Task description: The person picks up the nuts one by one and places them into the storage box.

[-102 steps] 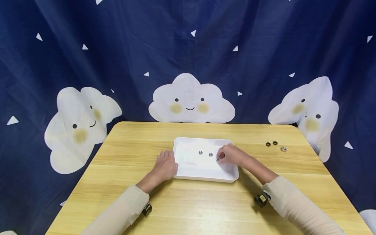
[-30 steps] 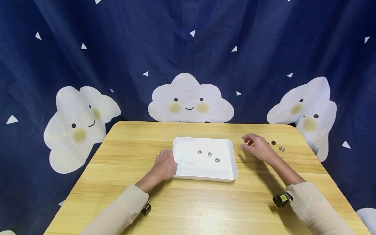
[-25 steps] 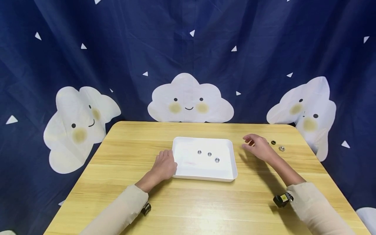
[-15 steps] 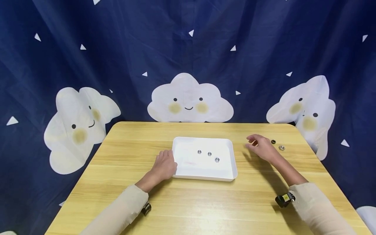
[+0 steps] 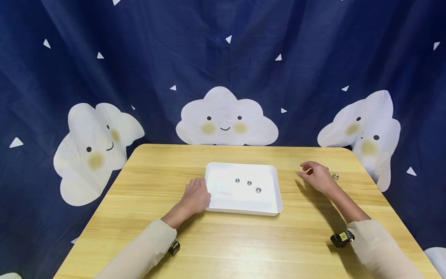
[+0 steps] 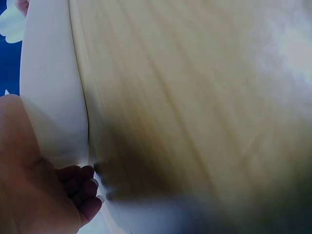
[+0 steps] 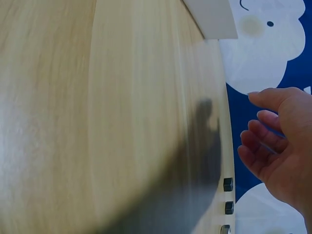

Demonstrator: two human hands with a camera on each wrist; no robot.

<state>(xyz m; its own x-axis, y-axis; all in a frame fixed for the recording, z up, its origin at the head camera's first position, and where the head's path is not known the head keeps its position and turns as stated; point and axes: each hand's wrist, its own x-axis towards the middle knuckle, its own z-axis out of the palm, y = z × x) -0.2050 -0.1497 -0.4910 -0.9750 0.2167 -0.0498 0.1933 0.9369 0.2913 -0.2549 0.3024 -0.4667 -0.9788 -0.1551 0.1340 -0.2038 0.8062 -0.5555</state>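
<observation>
A shallow white tray (image 5: 244, 209) lies on the table, with three silver hex nuts inside: a left nut (image 5: 237, 180), a middle nut (image 5: 249, 183) and a right nut (image 5: 258, 190). My left hand (image 5: 195, 197) grips the tray's left wall; in the left wrist view its fingers (image 6: 87, 195) curl at the tray's edge. Right of the tray, my right hand (image 5: 318, 177) hovers over the table, fingers loosely bent and holding nothing. Beside it lies a larger silver nut (image 5: 335, 176). Dark nuts, mostly hidden by the hand in the head view, show as a dark nut (image 7: 228, 184) and another (image 7: 229, 207).
The wooden table (image 5: 244, 244) has rounded far corners. Behind it hangs a dark blue curtain (image 5: 223, 58) with white clouds. A small black camera (image 5: 341, 239) sits at the right wrist, casting a shadow on the table.
My right hand has let go of a silver nut in the tray, lifted away and drifted right towards the loose nuts. The left hand has kept its hold on the tray.
</observation>
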